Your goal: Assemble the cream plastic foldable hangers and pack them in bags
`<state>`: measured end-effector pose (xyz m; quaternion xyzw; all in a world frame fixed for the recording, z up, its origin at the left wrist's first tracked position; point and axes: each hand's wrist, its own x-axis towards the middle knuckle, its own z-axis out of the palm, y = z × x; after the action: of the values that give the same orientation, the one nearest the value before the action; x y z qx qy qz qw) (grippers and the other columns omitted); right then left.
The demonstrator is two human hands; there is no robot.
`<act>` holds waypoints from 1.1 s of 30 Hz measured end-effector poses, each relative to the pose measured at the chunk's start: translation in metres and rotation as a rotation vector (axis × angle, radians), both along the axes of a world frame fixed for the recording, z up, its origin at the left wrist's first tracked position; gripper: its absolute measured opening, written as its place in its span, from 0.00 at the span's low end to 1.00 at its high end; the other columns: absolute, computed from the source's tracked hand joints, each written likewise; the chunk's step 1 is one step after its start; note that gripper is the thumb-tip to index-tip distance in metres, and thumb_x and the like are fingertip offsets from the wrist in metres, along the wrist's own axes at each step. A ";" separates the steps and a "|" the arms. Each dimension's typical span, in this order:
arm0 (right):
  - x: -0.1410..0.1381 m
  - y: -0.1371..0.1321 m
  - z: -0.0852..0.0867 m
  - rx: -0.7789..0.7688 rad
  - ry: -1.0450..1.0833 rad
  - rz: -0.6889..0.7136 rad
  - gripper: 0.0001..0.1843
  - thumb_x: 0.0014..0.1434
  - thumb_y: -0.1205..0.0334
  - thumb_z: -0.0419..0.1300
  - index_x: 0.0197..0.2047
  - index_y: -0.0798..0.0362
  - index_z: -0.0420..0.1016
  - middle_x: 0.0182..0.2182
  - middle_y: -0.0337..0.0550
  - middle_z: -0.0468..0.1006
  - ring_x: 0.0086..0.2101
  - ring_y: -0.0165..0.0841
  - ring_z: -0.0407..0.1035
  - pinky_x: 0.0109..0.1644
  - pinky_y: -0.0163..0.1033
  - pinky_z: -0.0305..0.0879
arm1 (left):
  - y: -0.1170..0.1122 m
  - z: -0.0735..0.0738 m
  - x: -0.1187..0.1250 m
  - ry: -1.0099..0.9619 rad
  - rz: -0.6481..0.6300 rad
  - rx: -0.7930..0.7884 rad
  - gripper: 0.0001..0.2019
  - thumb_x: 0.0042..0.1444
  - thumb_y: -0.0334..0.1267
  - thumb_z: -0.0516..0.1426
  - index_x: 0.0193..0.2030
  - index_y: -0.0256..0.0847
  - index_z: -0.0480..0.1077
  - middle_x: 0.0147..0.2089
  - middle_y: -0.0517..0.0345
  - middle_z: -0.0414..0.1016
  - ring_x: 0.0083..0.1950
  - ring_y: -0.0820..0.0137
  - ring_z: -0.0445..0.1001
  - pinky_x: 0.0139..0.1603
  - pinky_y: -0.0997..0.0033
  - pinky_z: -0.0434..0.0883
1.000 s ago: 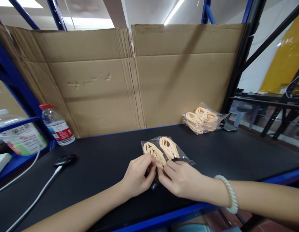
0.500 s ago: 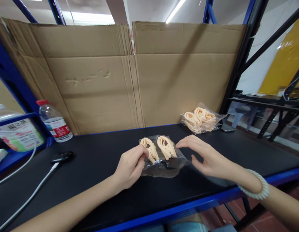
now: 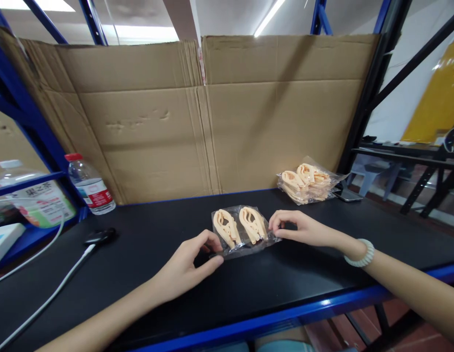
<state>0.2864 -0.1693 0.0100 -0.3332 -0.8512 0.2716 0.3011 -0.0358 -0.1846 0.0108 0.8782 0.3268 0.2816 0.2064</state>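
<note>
On a matte black tabletop (image 3: 164,222), a flat, clear plastic bag (image 3: 245,252) lies near the centre, between a person's two bare hands. Inside it, side by side, are a pale cream, loop-shaped piece on the left (image 3: 232,234) and a matching cream piece on the right (image 3: 258,231). The left hand (image 3: 192,259) is at the bag's lower left corner, thumb and fingers apart and loosely curved, not gripping. The right hand (image 3: 298,229), with a pale beaded bracelet (image 3: 360,253) on its wrist, pinches the bag's right edge between thumb and fingertips. Farther back on the right, a fuller clear bag of cream pieces (image 3: 307,183) rests before a tall brown cardboard panel (image 3: 146,137). At the left stand a clear plastic bottle with a red cap (image 3: 92,188) and, nearer, a small black device (image 3: 99,236) joined to a white cable (image 3: 61,286).
</note>
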 end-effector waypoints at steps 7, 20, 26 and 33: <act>-0.011 0.015 -0.014 -0.265 0.177 -0.106 0.14 0.58 0.52 0.60 0.32 0.55 0.70 0.27 0.41 0.76 0.30 0.31 0.70 0.37 0.38 0.65 | 0.014 -0.016 0.008 -0.162 0.122 -0.200 0.07 0.61 0.39 0.52 0.33 0.41 0.64 0.26 0.63 0.74 0.28 0.72 0.74 0.30 0.74 0.71; -0.014 0.028 -0.034 -0.146 0.047 -0.261 0.10 0.53 0.64 0.61 0.38 0.51 0.64 0.22 0.34 0.76 0.24 0.31 0.71 0.29 0.34 0.62 | 0.014 -0.017 0.009 0.327 0.143 0.328 0.15 0.57 0.34 0.52 0.52 0.45 0.65 0.42 0.53 0.71 0.42 0.63 0.71 0.41 0.63 0.70; -0.013 0.053 -0.026 -0.170 -0.034 -0.143 0.09 0.52 0.61 0.62 0.34 0.52 0.66 0.22 0.36 0.76 0.24 0.30 0.70 0.30 0.34 0.61 | 0.036 0.021 0.020 0.565 -0.288 0.450 0.35 0.48 0.30 0.57 0.63 0.60 0.60 0.70 0.54 0.53 0.69 0.46 0.51 0.64 0.37 0.53; -0.020 0.113 -0.017 -0.171 -0.091 -0.067 0.20 0.36 0.56 0.73 0.33 0.54 0.75 0.26 0.36 0.73 0.29 0.30 0.66 0.33 0.35 0.60 | 0.083 0.032 0.050 0.753 -0.403 0.233 0.44 0.44 0.56 0.64 0.68 0.59 0.54 0.74 0.53 0.45 0.72 0.40 0.39 0.64 0.31 0.44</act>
<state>0.2668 -0.0566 -0.0068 -0.3979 -0.8261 0.3177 0.2413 0.0144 -0.1020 0.0424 0.9832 0.1677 -0.0688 0.0233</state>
